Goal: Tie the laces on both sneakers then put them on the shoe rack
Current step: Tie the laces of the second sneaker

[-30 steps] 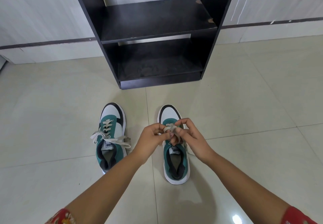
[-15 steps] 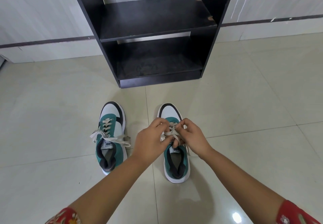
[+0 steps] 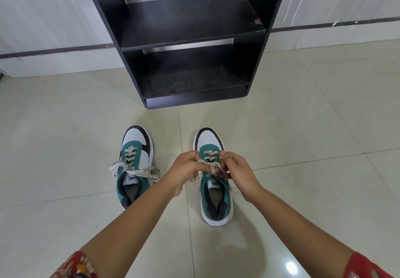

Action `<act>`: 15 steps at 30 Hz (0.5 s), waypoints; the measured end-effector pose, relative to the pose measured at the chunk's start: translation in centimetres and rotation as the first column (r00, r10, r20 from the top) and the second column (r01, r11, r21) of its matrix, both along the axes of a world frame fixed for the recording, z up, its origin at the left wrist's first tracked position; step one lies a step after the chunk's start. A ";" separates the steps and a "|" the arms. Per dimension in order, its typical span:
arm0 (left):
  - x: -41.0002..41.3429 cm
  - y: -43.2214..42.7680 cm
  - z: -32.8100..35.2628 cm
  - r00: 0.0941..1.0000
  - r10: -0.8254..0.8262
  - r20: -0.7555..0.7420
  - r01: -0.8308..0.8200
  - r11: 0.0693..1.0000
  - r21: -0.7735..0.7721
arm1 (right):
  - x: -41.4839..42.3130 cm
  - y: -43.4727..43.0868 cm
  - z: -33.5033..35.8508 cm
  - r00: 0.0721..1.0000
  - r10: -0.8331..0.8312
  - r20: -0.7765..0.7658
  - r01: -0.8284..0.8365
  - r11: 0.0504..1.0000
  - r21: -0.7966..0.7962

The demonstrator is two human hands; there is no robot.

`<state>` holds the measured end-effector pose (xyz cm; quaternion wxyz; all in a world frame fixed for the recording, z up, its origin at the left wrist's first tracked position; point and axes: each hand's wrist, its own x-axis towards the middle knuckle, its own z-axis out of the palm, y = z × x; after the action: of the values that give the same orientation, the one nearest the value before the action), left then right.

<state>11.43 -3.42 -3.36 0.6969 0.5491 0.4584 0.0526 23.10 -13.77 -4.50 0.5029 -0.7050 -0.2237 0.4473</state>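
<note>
Both hands are working the off-white flat laces (image 3: 209,165) of the teal, white and black sneaker (image 3: 214,182) right beneath them. The left hand (image 3: 185,170) and right hand (image 3: 237,170) are each pinching a lace strand and pulling apart over the tongue. Judged step: cinching the knot or bow on this shoe; whether it is finished is unclear, since the fingers are hiding it. The matching second sneaker (image 3: 134,165) is sitting on the pale tiled floor (image 3: 65,147) just left of the left hand, its laces lying loose and untied. The dark wooden shoe rack (image 3: 190,22) is standing beyond both hands, shelves bare. Next move likely calls for snugging this bow, then shifting both hands left to the loose laces.
</note>
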 end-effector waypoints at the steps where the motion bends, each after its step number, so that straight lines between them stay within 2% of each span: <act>1: -0.2 0.1 0.1 0.999 0.032 -0.011 -0.033 0.995 -0.091 | 0.1 -0.4 -0.4 0.988 0.001 0.157 0.001 1.000 -0.012; 2: -0.3 0.0 0.1 0.998 0.055 -0.022 -0.058 0.986 -0.158 | 0.3 -0.9 -0.8 0.937 -0.007 0.349 0.012 1.000 -0.013; 4: -0.5 -0.1 -0.1 0.997 0.069 -0.030 -0.074 0.969 -0.234 | 0.5 -2.2 -0.8 0.757 -0.049 0.652 0.031 0.999 0.039; 5: -0.6 -0.2 -0.1 0.997 0.069 -0.026 -0.073 0.966 -0.250 | 0.2 -2.7 -0.6 0.709 -0.040 0.704 0.016 0.999 0.041; 6: -0.6 -0.3 -0.2 0.997 0.071 -0.021 -0.074 0.964 -0.254 | -0.2 -3.0 -0.4 0.723 0.010 0.690 -0.019 1.000 0.006; 8: -0.6 -0.5 -0.1 0.998 0.059 -0.016 -0.061 0.970 -0.234 | -1.3 -2.9 0.0 0.873 0.111 0.475 -0.084 0.993 -0.077; 10: -0.5 -0.7 0.1 0.999 0.037 -0.019 -0.039 0.982 -0.186 | -2.0 -2.3 0.3 0.979 0.041 0.199 -0.029 0.998 -0.060; 12: -0.6 -0.5 0.1 0.999 0.028 -0.030 -0.031 0.991 -0.128 | -1.9 -1.7 1.0 0.997 -0.070 0.021 0.071 0.995 -0.072; 15: -0.8 -0.3 0.0 1.000 0.001 -0.030 -0.004 0.997 -0.075 | -1.3 -1.4 1.5 0.973 -0.183 -0.144 0.165 0.978 -0.127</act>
<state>10.59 -3.68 -3.31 0.7100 0.5225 0.4712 0.0278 21.81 -15.16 -3.04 0.5148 -0.7128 -0.0954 0.4668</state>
